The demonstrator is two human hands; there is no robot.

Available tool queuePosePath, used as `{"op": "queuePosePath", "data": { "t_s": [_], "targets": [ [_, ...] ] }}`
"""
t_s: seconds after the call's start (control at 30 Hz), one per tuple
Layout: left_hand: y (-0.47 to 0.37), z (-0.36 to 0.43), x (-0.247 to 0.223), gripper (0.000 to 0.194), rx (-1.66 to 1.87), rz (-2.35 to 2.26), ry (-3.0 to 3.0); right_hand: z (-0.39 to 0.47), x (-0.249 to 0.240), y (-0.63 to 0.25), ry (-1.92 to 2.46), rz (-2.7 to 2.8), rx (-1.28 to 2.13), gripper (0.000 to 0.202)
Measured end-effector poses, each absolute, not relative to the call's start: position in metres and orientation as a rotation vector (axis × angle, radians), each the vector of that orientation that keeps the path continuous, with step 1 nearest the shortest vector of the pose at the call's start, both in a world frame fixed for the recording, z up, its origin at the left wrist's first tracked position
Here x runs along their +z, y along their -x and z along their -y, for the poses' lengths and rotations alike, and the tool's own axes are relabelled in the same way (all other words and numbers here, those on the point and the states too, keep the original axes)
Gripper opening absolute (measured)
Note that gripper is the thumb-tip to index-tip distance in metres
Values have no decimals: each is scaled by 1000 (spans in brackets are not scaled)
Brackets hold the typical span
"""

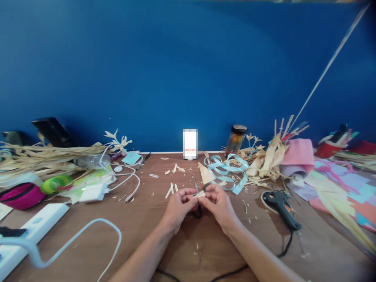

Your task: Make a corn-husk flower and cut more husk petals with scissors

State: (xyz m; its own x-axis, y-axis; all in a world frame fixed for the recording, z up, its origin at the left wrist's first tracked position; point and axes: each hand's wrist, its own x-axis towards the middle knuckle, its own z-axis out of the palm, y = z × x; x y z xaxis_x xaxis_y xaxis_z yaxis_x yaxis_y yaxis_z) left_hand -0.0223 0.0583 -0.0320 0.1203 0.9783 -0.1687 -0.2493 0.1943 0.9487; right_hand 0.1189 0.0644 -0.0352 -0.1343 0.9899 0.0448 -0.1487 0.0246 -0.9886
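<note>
Over the middle of the table, my left hand (181,207) and my right hand (219,204) meet, fingertips pinched around a small pale strip of dried husk (201,194). Beneath them lies what looks like a pair of scissors (196,183); a pointed blade shows beyond the fingers, a dark loop below, and the rest is hidden. A pointed, flat piece of husk (205,173) is just past my right hand. Several cut husk strips (169,190) are scattered ahead of my left hand. Curled light-blue ribbon (216,164) sits beyond my right hand.
To the right, a black glue gun (280,209) trails its cord, with coloured paper sheets (346,184) farther out. A dark-lidded jar (236,140) stands near the blue wall. On the left are a white power strip (38,231), cables, a white charger (92,192) and dried husks (53,152).
</note>
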Motion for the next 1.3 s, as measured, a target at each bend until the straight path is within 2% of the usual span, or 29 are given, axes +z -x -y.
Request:
{"op": "queuePosePath", "data": {
  "t_s": [0.43,0.7,0.97,1.3],
  "targets": [
    [22,-59,-36,35,1135,-1074,-1058,-68,-44,-122,1066,1282,1253,27],
    [23,-60,-33,38,1137,-1133,-1002,-69,-41,-121,1031,1217,1370,25],
    [23,-60,-34,37,1147,-1100,-976,-67,-40,-121,1031,1238,1363,36],
    [21,-61,-31,33,1158,-1112,-796,-72,-42,-126,1052,1145,1279,34]
  ]
}}
